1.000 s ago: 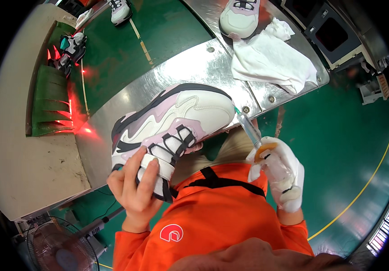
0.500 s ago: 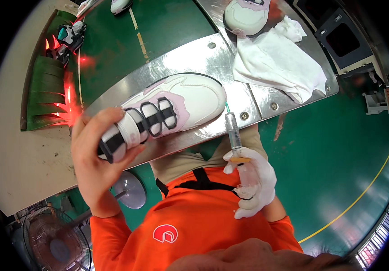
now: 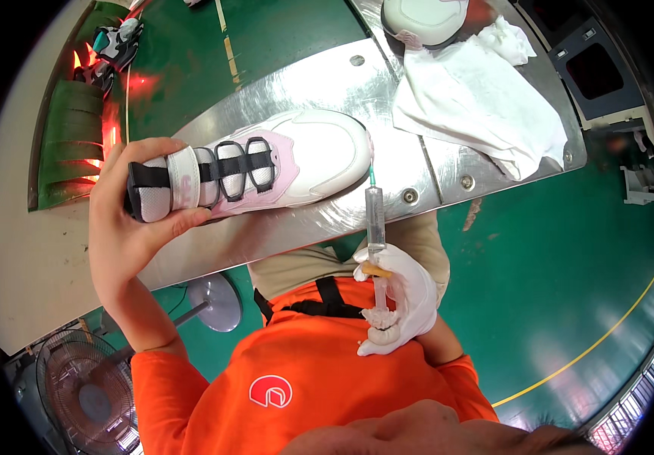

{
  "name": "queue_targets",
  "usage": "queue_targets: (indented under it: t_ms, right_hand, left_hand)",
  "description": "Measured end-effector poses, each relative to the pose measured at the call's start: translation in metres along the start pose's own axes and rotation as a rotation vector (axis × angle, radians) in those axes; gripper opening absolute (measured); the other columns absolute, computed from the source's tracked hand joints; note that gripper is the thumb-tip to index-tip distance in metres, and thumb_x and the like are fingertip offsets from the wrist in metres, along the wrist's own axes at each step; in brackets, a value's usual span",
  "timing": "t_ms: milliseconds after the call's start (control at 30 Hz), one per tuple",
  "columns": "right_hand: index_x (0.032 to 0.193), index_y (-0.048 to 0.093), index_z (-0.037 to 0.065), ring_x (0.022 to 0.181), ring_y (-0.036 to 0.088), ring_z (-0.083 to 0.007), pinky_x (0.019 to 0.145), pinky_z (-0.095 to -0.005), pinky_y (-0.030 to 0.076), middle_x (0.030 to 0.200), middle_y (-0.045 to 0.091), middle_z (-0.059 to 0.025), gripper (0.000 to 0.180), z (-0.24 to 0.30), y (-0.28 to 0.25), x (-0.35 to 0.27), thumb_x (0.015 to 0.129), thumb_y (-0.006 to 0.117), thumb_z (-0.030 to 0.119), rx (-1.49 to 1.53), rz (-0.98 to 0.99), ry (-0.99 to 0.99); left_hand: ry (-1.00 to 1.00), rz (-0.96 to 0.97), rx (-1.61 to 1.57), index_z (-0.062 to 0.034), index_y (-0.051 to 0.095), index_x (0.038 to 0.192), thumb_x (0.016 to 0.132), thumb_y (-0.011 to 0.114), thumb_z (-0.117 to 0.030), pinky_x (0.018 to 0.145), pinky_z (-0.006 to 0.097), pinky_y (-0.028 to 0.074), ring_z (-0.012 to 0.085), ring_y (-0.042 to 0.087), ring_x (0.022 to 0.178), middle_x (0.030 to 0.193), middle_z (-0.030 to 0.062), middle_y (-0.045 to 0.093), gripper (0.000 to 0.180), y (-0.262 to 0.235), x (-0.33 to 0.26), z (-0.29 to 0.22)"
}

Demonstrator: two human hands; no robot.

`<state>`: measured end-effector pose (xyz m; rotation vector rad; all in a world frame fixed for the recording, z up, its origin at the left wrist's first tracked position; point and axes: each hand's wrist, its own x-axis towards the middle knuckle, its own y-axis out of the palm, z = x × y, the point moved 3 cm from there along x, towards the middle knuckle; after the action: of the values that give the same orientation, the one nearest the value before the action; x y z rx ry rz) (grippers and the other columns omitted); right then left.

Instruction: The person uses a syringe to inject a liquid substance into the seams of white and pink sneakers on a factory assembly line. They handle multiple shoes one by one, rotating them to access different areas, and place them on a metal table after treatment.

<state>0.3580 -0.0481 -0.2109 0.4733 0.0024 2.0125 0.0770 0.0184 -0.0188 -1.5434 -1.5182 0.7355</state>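
Looking down in the head view, a white, lilac and black sneaker [image 3: 327, 152] lies on a brushed-steel bench plate [image 3: 266, 246], toe to the right, its ankle opening to the left. The bare left hand [image 3: 118, 220] grips the ankle end, fingers along the far side and thumb pressed on the near side. The white-gloved right hand [image 3: 412, 296] curls around a clear plastic syringe [image 3: 375, 216] with a tan finger flange [image 3: 375, 270]; its fingers are bent around the plunger end, though the glove hides just how they press. A slim green needle tip [image 3: 372, 177] points away from the person and sits at the toe's edge; whether it touches, I cannot tell.

Judging by this pose, work along the toe edge seems under way. Clear contents appear to remain in the barrel, and no finished stretch can be made out, so how much is left is uncertain.

The toe cap is smooth and rounded, the tongue mesh-like, the laces thin black cord beneath a pale strap. To the far right, a crumpled soft white cloth [image 3: 471, 114] spreads over the steel, beside another pale rounded shoe [image 3: 426, 21]. At far left, slit green flaps [image 3: 73, 140] hang before a red glow.
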Motion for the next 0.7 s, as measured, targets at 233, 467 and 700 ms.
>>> queue_targets:
  t_ms: [233,467,700]
  right_hand:
    - [0.132,0.046,-0.003,0.097,0.056,-0.0196,0.087,-0.0310,0.049,0.123,0.056,-0.0133,0.100,-0.004,0.003,-0.004,0.048,0.094,0.023,0.196,0.026,0.084]
    - [0.141,0.038,-0.006,0.098,0.059,-0.0258,0.089,-0.0385,0.047,0.124,0.054,-0.0239,0.120,0.003,-0.002,0.001,0.042,0.096,0.029,0.316,-0.011,0.088]
    - [0.137,0.042,-0.007,0.101,0.059,-0.0264,0.086,-0.0393,0.049,0.121,0.057,-0.0190,0.109,0.026,-0.006,0.004,0.047,0.090,0.033,0.537,-0.152,0.169]
  left_hand:
    - [0.011,0.094,0.036,-0.0025,0.064,0.110,0.056,0.092,-0.022,0.085,0.033,0.046,0.0217,0.059,0.094,0.102,0.0077,0.062,0.064,-0.006,0.004,-0.007]
    - [0.286,0.770,-0.059,-0.0034,0.058,0.130,0.076,0.067,-0.059,0.100,0.037,0.042,0.0246,0.056,0.121,0.133,0.0116,0.059,0.078,-0.018,0.103,-0.024]
    - [0.292,1.338,0.107,-0.0022,0.057,0.133,0.079,0.076,-0.056,0.098,0.037,0.046,0.0294,0.059,0.113,0.128,0.0180,0.061,0.078,0.131,0.141,-0.036]
